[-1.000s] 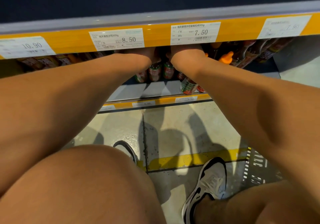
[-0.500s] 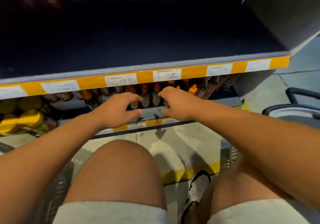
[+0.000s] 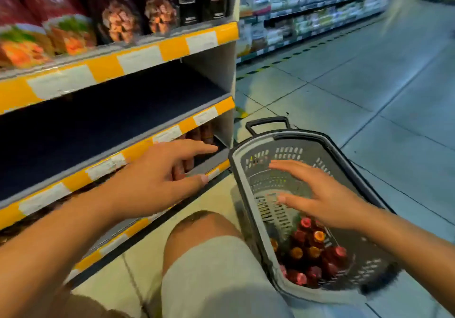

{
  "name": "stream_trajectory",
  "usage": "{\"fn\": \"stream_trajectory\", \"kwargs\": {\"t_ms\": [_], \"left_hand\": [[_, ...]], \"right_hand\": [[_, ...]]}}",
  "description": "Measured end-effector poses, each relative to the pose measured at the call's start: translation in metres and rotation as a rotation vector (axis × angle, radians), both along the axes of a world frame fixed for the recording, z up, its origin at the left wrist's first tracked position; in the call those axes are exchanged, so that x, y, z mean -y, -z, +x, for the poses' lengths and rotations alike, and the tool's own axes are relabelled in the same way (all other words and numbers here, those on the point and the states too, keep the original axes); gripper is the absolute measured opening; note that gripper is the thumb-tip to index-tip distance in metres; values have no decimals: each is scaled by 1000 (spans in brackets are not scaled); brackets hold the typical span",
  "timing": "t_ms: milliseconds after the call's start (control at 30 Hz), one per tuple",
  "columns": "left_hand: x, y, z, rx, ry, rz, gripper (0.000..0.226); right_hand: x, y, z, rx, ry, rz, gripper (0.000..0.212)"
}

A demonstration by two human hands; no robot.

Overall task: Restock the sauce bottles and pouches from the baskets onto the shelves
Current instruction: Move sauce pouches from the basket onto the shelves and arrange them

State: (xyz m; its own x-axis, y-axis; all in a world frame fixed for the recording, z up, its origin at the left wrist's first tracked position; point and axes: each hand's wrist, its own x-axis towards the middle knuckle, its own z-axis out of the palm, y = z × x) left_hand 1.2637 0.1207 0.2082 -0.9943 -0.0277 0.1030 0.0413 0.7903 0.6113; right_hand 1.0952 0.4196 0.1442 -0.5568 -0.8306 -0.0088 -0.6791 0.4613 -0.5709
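Supermarket aisle w/ pale tiled floor (image 3: 369,91): left hand (image 3: 157,182) loose-fingered, holding nothing, by yellow-edged shelf (image 3: 138,150), right hand (image 3: 322,197) spread, holding nothing, over grey plastic basket (image 3: 248,194) w/ red-capped sauce bottles (image 3: 310,253) at its near end.

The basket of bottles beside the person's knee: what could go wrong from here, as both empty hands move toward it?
1. The bottles stand packed tightly at the near end of the basket; lifting one might tip its neighbours.
2. The right hand hovers open over the bare part, not over the bottles, so a hasty grab could miss.
3. The left hand is beside the shelf edge and may bump it.
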Motion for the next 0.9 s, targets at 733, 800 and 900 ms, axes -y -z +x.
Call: {"fn": "stream_trajectory", "kwargs": {"t_ms": [733,800,900], "left_hand": [[-242,268,-255,796,504,-346,27],[-249,292,-251,833,474,-336,25],[-252,319,-241,809,432,-356,33]], "right_hand": [[-94,225,-146,119,108,696,22],[-84,242,-149,49,48,775,23],[-76,265,-150,12,31,773,23]]}}
